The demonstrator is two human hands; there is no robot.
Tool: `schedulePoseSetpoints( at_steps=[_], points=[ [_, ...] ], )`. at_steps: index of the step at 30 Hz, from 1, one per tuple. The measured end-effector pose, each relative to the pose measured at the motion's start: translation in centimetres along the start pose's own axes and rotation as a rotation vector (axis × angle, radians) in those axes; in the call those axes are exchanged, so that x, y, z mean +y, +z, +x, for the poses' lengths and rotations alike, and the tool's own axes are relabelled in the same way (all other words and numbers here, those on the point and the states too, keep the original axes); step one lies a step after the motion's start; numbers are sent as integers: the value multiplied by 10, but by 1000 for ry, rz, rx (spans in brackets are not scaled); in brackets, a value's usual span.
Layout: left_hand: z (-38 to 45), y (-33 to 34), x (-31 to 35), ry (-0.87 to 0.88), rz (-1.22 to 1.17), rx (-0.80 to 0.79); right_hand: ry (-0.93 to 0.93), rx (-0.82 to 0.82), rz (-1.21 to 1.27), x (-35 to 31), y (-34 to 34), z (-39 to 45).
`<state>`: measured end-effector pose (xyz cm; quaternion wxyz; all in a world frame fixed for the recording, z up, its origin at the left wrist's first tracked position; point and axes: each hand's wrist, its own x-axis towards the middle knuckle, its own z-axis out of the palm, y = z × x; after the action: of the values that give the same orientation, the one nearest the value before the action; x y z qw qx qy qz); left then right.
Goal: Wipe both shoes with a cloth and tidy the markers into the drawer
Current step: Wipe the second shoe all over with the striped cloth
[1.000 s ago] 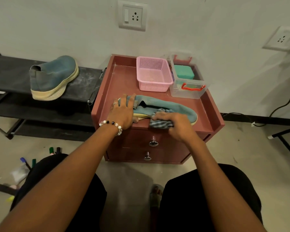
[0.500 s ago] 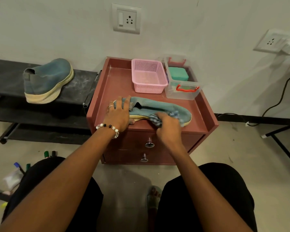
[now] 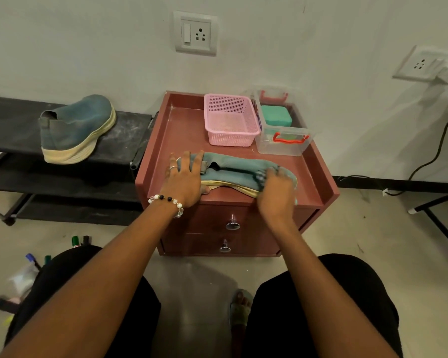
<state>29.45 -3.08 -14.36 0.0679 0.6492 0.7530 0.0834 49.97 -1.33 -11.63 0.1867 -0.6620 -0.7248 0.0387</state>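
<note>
A teal shoe (image 3: 234,167) with a cream sole lies on its side on top of the red-brown drawer cabinet (image 3: 184,125). My left hand (image 3: 184,177) rests on its heel end with fingers spread, holding it down. My right hand (image 3: 276,191) grips a striped cloth (image 3: 260,177) against the toe end; most of the cloth is hidden under the hand. The second teal shoe (image 3: 75,127) stands on the black rack (image 3: 8,120) at left. Several markers (image 3: 75,240) lie on the floor at lower left. Both drawers (image 3: 233,223) are closed.
A pink mesh basket (image 3: 229,122) and a clear box with a red handle (image 3: 282,138) stand at the back of the cabinet top. A black cable (image 3: 429,161) runs down the wall at right. My knees sit close to the cabinet front.
My right hand has slid the cloth along the shoe from its middle toward the toe, to the right. My left hand stays on the heel end.
</note>
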Motion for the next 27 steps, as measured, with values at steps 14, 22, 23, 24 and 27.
schedulePoseSetpoints(
  at_steps=[14,22,23,24,27],
  points=[
    [-6,-8,3,-15,-33,-14,-227,-302,190,3,-33,4],
    [-3,-5,3,-12,-13,-26,-73,24,-187,4,-15,4],
    [-3,-6,4,-15,-14,-27,-87,-25,-165,-5,-7,-1],
    [-4,-7,5,-19,-20,-27,-103,-62,-123,-13,-1,-6],
    [-7,-9,6,-45,-49,-39,-157,-105,106,-29,-6,-17]
  ],
)
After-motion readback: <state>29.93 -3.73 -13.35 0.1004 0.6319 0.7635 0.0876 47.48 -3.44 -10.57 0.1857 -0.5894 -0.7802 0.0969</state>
